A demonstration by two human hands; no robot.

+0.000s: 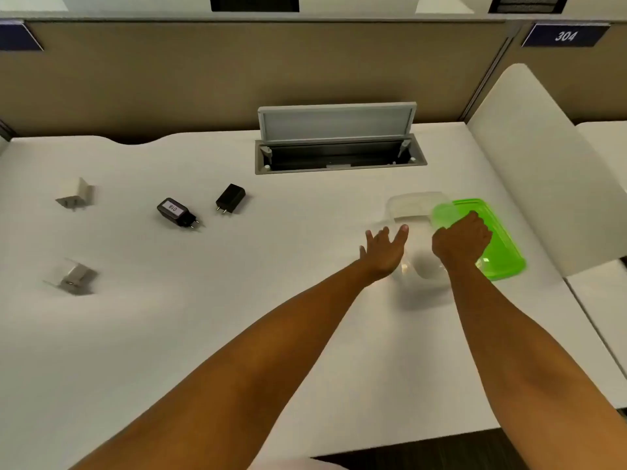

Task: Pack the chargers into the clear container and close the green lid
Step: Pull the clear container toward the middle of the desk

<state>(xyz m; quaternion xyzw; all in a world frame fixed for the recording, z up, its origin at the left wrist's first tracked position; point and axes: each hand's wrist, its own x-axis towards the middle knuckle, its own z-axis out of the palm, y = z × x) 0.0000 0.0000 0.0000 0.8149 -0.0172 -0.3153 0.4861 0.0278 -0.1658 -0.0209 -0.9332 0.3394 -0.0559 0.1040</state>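
Right grip point(462, 239): fingers curled down over the green lid point(488, 239), pinching its near-left edge.
Left grip point(385, 250): fingers spread, holding nothing, just beside the left wall of the clear container point(415, 212).
Green lid: lies tilted across the container's right side, at the right of the worktop point(271, 300).
Chargers: two black chargers point(178, 213) point(230, 198) and two white chargers point(75, 194) point(73, 276) lie on the worktop's left, well apart from both grips.
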